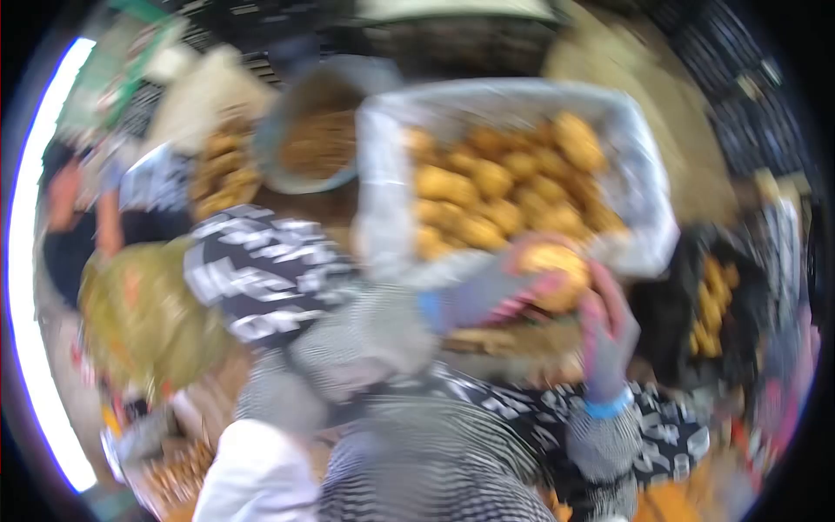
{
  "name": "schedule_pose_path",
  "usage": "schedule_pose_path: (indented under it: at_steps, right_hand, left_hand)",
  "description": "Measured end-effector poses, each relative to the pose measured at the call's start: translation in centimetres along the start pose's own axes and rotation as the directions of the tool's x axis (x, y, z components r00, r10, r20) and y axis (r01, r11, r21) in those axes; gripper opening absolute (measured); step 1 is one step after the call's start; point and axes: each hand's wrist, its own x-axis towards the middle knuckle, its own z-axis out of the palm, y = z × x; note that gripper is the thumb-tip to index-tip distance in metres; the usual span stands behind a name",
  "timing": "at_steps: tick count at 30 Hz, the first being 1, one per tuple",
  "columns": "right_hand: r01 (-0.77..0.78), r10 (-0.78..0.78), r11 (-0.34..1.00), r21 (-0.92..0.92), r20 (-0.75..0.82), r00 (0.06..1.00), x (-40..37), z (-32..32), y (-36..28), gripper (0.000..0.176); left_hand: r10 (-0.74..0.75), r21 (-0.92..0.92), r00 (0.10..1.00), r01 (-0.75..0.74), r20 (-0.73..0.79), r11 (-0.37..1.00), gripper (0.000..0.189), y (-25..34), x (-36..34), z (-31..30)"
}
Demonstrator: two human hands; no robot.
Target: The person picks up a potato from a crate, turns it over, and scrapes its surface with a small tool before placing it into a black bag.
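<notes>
So the left hand (513,283) has its fingers curled round a yellowish potato (553,277) by the lined box's (383,200) near side. Right hand's (606,331) fingers are slightly spread beside it, contact's too blurry to tell

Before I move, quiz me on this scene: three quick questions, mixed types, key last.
1. What lines the rectangular box of yellow-brown potatoes?
A) green netting
B) white plastic
C) newspaper

2. True or false: the grey-and-pink gloved left hand is empty.

3. Fill in: in the picture, the round blue-grey basin stands to the ____ of the box.

Key: 1 B; 2 false, the left hand holds a large potato; 3 left.
</notes>
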Motion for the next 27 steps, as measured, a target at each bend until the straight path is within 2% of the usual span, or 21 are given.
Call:
schedule_pose_path:
  at_steps: [1, 3, 5, 7, 8, 9, 10, 11, 12, 13, 14, 15, 18, 19, 20, 21, 22, 24, 25, 27]
  right_hand:
    - [0.027, -0.027, 1.0, 0.006, -0.021, 0.999, 0.4, 0.3, -0.7, 0.037]
    - [0.022, -0.024, 0.998, 0.057, 0.027, 0.999, 1.7, 0.1, -0.2, 0.042]
    - [0.123, -0.124, 0.988, 0.089, -0.001, 0.992, 2.8, 1.2, -1.0, 0.044]
    - [0.109, -0.121, 0.979, 0.171, 0.059, 0.991, 3.9, 1.8, -1.0, 0.043]
    - [0.077, -0.101, 0.968, 0.238, 0.09, 0.991, 4.4, 2.1, -1.1, 0.042]
    - [0.085, -0.109, 0.973, 0.217, 0.1, 0.989, 4.6, 2.6, -1.6, 0.042]
    - [0.091, -0.113, 0.977, 0.194, 0.106, 0.988, 4.7, 3.1, -2.2, 0.042]
    - [0.096, -0.116, 0.981, 0.171, 0.106, 0.988, 4.8, 3.5, -2.6, 0.042]
    - [0.101, -0.121, 0.982, 0.156, 0.124, 0.985, 5.5, 3.7, -2.5, 0.043]
    - [0.101, -0.123, 0.981, 0.168, 0.126, 0.984, 5.7, 4.0, -2.8, 0.043]
    - [0.102, -0.125, 0.979, 0.178, 0.126, 0.984, 5.8, 4.2, -3.2, 0.043]
    - [0.1, -0.124, 0.977, 0.186, 0.121, 0.985, 5.8, 4.3, -3.4, 0.043]
    - [0.136, -0.156, 0.981, 0.141, 0.135, 0.978, 6.9, 3.4, -2.6, 0.042]
    - [0.208, -0.232, 0.969, 0.136, 0.202, 0.951, 7.3, 2.9, -2.1, 0.042]
    - [0.183, -0.208, 0.974, 0.134, 0.205, 0.956, 8.1, 2.3, -1.6, 0.042]
    - [0.19, -0.217, 0.969, 0.155, 0.18, 0.959, 7.8, 2.2, -2.3, 0.036]
    - [0.204, -0.219, 0.973, 0.107, 0.152, 0.964, 7.3, 1.9, -3.6, 0.032]
    - [0.214, -0.217, 0.976, 0.041, 0.135, 0.967, 6.1, 0.8, -6.2, 0.03]
    - [0.206, -0.219, 0.972, 0.109, 0.121, 0.968, 5.9, -0.3, -6.1, 0.03]
    - [0.191, -0.192, 0.981, 0.024, 0.121, 0.974, 5.7, -2.8, -6.0, 0.032]
  left_hand:
    - [0.153, 0.051, 0.988, -0.153, -0.002, 0.987, 0.055, -0.2, 0.4, -0.7]
    - [0.231, 0.192, 0.972, -0.218, -0.047, 0.957, 0.051, 4.3, -1.8, -0.2]
    - [0.449, 0.252, 0.889, -0.415, -0.095, 0.875, 0.05, 8.1, -5.8, 0.9]
    - [0.604, 0.23, 0.772, -0.563, -0.196, 0.794, 0.054, 12.9, -12.9, 2.5]
    - [0.729, 0.411, 0.647, -0.615, -0.226, 0.673, 0.052, 15.2, -17.4, 2.8]
    - [0.89, 0.495, 0.439, -0.75, -0.125, 0.439, 0.054, 17.3, -22.0, 4.3]
    - [0.957, 0.611, 0.274, -0.743, -0.096, 0.274, 0.052, 19.1, -26.3, 4.3]
    - [0.996, 0.75, 0.074, -0.655, -0.055, 0.09, 0.051, 20.5, -30.7, 4.0]
    - [0.995, 0.869, -0.104, -0.493, -0.004, -0.048, 0.049, 21.8, -34.5, 3.2]
    - [0.971, 0.955, -0.236, -0.276, 0.041, -0.107, 0.048, 22.8, -38.3, 2.0]
    - [0.942, 0.995, -0.32, 0.053, 0.097, -0.085, 0.047, 23.8, -42.3, 0.4]
    - [0.91, 0.93, -0.376, 0.368, 0.172, -0.024, 0.046, 24.3, -45.9, -1.9]
    - [0.969, 0.601, -0.215, 0.792, 0.12, 0.102, 0.046, 25.4, -51.8, -8.4]
    - [0.983, 0.564, -0.153, 0.823, 0.098, 0.071, 0.047, 25.2, -53.1, -11.2]
    - [0.995, 0.543, -0.066, 0.839, 0.076, 0.014, 0.048, 25.6, -53.8, -14.5]
    - [0.997, 0.469, 0.055, 0.88, 0.056, -0.076, 0.045, 26.0, -54.8, -18.9]
    - [0.974, 0.429, 0.217, 0.874, 0.07, -0.226, 0.044, 25.8, -57.3, -27.2]
    - [0.93, 0.408, 0.349, 0.87, -0.113, -0.277, 0.043, 26.6, -57.9, -32.6]
    - [0.901, 0.402, 0.398, 0.864, -0.174, -0.304, 0.043, 27.8, -59.1, -34.0]
    - [0.837, 0.399, 0.491, 0.836, -0.241, -0.376, 0.042, 31.0, -62.0, -34.6]
